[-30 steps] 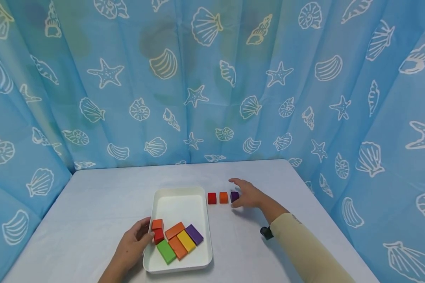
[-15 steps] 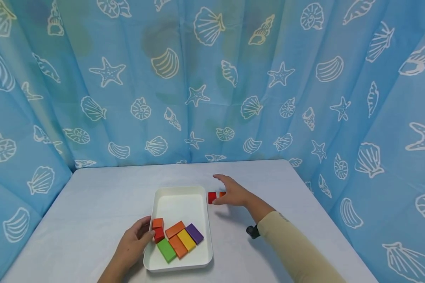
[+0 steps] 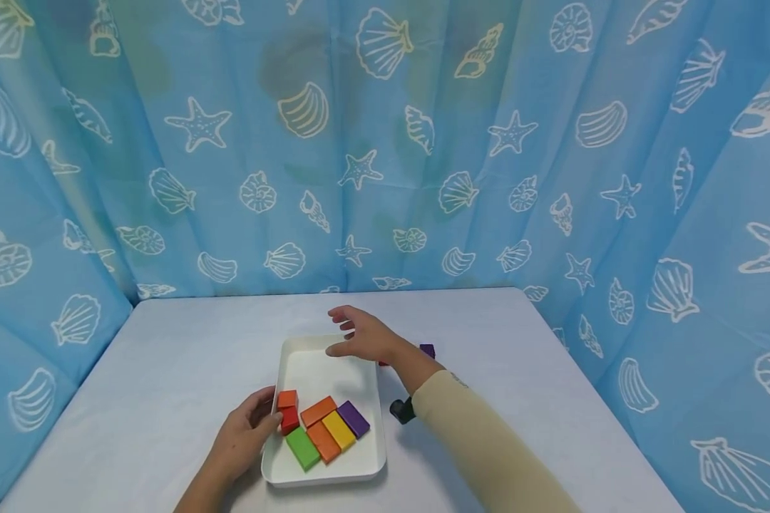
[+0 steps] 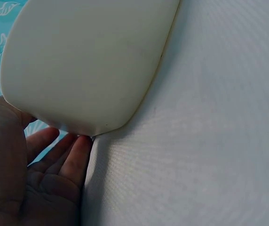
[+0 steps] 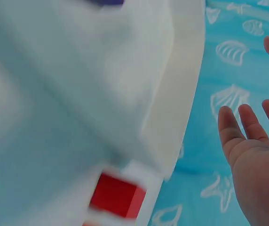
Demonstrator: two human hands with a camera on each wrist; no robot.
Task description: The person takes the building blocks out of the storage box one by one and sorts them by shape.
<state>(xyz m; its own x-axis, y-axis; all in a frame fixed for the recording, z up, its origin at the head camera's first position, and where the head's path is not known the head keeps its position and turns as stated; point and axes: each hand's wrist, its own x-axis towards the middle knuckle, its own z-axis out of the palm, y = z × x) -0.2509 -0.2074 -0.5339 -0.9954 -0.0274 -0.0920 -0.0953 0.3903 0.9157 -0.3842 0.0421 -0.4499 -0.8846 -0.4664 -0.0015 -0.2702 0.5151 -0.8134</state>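
Note:
The white tray [image 3: 317,477] stands on the table with several coloured blocks in its near part. My left hand [image 3: 240,434] holds its left wall, thumb at the rim and fingers along the outside. Just inside there lie an orange cube [image 3: 286,400] and a red block [image 3: 289,420]. Further right are a green block [image 3: 304,449], two orange blocks [image 3: 324,442], a yellow block [image 3: 339,431] and a purple block [image 3: 353,419]. My right hand [image 3: 362,337], fingers spread and holding nothing, hovers over the tray's far end.
Right of the tray, a purple cube [image 3: 428,350] and a red cube [image 5: 113,195] sit on the white-covered table [image 3: 500,370], partly hidden by my right forearm in the head view. A blue shell-print curtain [image 3: 385,171] surrounds the table's back and sides.
My empty right hand has swept left, from the purple cube past the row of cubes to above the tray's far end. My left hand has stayed at the tray.

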